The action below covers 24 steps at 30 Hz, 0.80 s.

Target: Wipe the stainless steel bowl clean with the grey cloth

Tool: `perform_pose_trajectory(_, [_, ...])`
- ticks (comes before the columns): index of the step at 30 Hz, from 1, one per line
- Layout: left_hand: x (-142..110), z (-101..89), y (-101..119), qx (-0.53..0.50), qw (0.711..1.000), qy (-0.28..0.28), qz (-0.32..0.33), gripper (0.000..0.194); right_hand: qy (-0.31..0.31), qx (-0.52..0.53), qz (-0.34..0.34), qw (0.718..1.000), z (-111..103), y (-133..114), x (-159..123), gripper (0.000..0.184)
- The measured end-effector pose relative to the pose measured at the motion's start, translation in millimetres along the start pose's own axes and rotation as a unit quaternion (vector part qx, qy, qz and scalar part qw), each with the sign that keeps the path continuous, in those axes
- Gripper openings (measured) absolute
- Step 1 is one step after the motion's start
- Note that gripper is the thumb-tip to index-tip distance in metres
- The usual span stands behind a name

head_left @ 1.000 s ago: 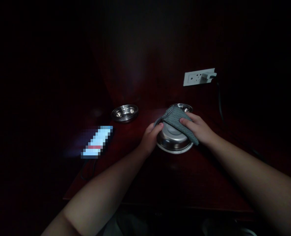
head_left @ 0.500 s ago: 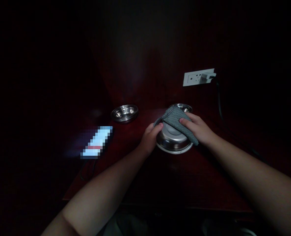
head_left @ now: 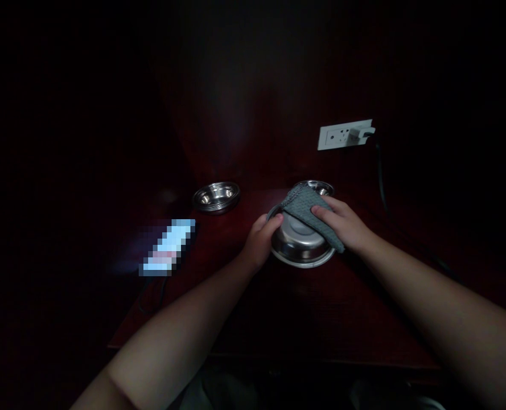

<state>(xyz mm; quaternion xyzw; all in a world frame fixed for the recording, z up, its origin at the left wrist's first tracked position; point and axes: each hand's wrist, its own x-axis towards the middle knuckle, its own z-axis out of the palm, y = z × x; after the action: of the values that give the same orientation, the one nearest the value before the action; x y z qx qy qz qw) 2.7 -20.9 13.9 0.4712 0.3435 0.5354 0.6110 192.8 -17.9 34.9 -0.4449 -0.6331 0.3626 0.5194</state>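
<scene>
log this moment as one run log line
left hand: grips metal bowl rim | right hand: presses gray cloth on bowl | metal bowl: bottom up | stacked bowls: upright

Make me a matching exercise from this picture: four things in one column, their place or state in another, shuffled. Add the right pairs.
Things
1. Left hand
2. Right hand
3. Stacked bowls
4. Power socket

Place or state
A. Has a plug in it
B. Holds the grey-green cloth
C. Openings up, nearer the lit screen than the socket
D. Thumb and fingers at the edge of the base-up bowl

Pairs: 1-D, 2-B, 3-C, 4-A
</scene>
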Motion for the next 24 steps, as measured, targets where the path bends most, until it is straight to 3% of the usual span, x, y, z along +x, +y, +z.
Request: perform_pose_trajectory(24, [2.5,-3.7,1.7,0.031,0.999,-0.015,0.003,0.032,-0.012,0.002,0.009,1.0,1.3,-2.4,-1.6,0.033])
